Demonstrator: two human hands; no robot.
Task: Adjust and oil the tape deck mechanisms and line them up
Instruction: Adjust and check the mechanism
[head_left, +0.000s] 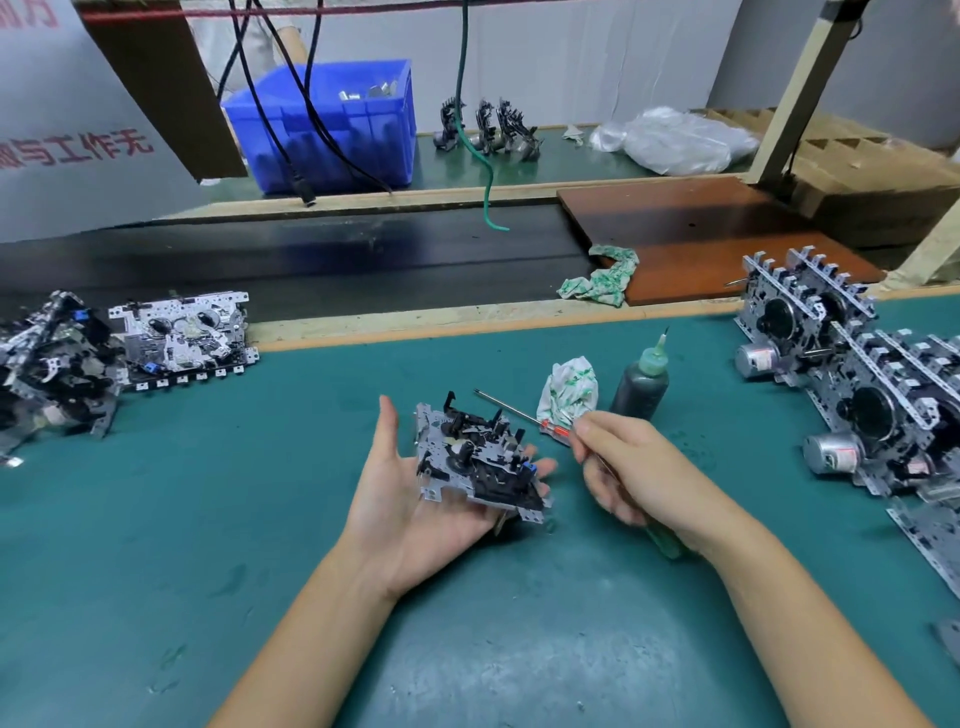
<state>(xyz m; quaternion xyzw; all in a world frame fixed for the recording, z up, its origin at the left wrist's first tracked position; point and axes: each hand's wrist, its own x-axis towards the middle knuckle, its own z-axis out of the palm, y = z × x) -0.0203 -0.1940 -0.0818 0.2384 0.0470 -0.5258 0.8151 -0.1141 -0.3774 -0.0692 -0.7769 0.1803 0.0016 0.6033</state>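
Left hand (410, 512) palm-up, mechanism (478, 462) across its open fingers (545, 464)

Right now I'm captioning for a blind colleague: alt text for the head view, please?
An open left hand carries a tape deck mechanism over a green mat; the right hand grips a green-handled tool beside a red-handled screwdriver. An oil bottle and rag sit behind, more mechanisms at both sides.

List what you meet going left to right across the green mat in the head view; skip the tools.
Heap of mechanisms, flat mechanism, held mechanism on the left hand, crumpled rag, oil bottle, lined-up row of mechanisms.
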